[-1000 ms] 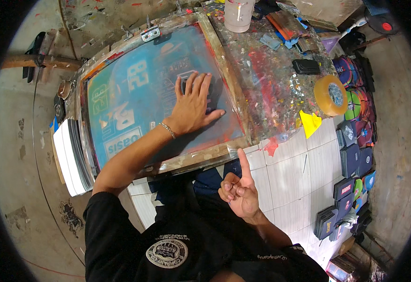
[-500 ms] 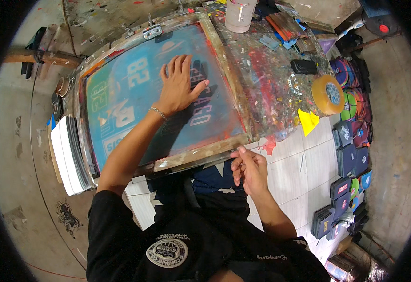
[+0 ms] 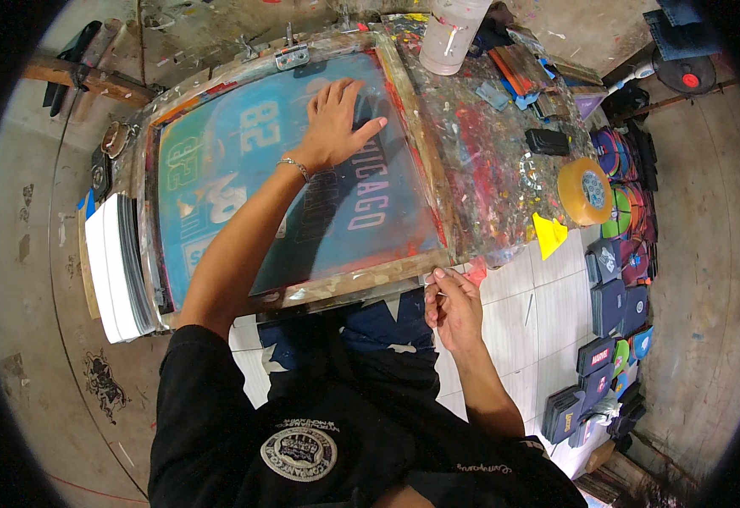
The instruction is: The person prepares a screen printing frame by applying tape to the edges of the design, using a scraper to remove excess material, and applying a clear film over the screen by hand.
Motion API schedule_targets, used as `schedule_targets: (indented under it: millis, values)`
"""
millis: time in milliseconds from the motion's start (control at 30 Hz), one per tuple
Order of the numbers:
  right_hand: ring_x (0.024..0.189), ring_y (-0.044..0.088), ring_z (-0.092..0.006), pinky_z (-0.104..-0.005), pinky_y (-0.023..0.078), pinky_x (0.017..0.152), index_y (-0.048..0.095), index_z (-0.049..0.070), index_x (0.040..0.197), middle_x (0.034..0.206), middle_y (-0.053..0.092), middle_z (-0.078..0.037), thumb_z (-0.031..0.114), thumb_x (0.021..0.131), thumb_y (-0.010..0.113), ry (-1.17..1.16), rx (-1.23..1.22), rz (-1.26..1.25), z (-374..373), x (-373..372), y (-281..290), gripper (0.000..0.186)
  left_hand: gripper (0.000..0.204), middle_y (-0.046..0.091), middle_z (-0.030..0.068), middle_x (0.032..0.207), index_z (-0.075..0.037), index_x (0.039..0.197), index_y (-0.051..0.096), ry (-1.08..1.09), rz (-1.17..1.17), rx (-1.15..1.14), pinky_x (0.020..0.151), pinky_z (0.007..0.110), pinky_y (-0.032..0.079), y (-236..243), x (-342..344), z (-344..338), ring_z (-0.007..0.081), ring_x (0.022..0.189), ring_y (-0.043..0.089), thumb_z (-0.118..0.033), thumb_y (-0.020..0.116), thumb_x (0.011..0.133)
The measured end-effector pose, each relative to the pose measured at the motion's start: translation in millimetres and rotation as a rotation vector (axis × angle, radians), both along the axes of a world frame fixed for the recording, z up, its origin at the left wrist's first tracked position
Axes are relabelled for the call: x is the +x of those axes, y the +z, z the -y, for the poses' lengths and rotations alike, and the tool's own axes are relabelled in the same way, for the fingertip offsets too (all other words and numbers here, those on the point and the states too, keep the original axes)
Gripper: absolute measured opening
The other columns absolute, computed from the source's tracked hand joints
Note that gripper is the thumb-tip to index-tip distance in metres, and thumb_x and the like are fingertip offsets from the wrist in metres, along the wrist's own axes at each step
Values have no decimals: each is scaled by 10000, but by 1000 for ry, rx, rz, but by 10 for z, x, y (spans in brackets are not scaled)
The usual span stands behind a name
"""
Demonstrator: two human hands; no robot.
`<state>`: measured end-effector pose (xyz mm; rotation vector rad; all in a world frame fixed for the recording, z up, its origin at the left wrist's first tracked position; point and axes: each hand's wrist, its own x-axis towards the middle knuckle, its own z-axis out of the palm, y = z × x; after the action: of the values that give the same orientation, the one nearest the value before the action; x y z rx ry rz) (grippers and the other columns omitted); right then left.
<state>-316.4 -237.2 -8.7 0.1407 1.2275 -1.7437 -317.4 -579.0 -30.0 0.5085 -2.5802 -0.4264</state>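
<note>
A blue rectangular mesh screen (image 3: 327,229) lay beneath the open left hand (image 3: 334,127) and beyond the curled right hand (image 3: 456,313), whose hold was indeterminable; lopsided left-hand pressure might have shifted its paint-stained wooden frame (image 3: 353,280).

The screen (image 3: 336,237), a large blue mesh panel with pale letters, figures and shapes and reddish smears along its margins, sits in a worn, paint-stained wooden frame (image 3: 349,282). It lies left of the tape roll (image 3: 586,193), apart from it, its near edge slanting.
</note>
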Motion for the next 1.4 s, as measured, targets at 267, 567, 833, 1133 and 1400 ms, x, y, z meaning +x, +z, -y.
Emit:
schedule_targets:
  millis: [267, 567, 833, 1133, 1400]
  values:
    - [422, 464, -94, -244, 356, 368, 622, -4, 832, 626, 549, -40, 186, 944, 646, -15, 61, -101, 17, 17, 191, 222, 724, 422, 179, 1410, -23, 1379, 429, -42, 53, -98, 1099, 545, 229, -220, -156, -23, 361, 1349, 335, -542, 564, 893]
    - [398, 459, -98, -251, 362, 357, 615, -7, 775, 574, 515, -28, 142, 928, 645, -57, 58, -181, 152, -94, 465, 215, 747, 393, 177, 1449, -31, 1404, 393, 21, 101, -68, 1137, 541, 192, -112, -115, 116, 363, 1391, 304, -562, 549, 902]
    - [389, 458, -97, -247, 355, 353, 618, -13, 763, 561, 516, -33, 143, 931, 643, -59, 88, -235, 191, -116, 596, 230, 884, 313, 186, 1511, -44, 1466, 321, -30, 227, -50, 1146, 617, 119, -161, -73, -134, 369, 1446, 215, -634, 568, 856]
    - [389, 463, -104, -244, 350, 350, 628, -14, 765, 555, 526, -40, 148, 937, 636, -39, 38, -269, 97, -86, 452, 236, 970, 284, 181, 1532, -25, 1483, 290, -44, 289, -93, 1133, 661, 102, -193, -61, -246, 362, 1462, 185, -698, 544, 834]
    - [394, 463, -100, -240, 351, 354, 625, -16, 789, 563, 530, -37, 143, 942, 633, -42, 78, -215, 8, 63, 189, 221, 991, 267, 198, 1544, -9, 1509, 213, -51, 302, -151, 1096, 727, 74, -141, 84, -623, 380, 1468, 163, -671, 540, 848]
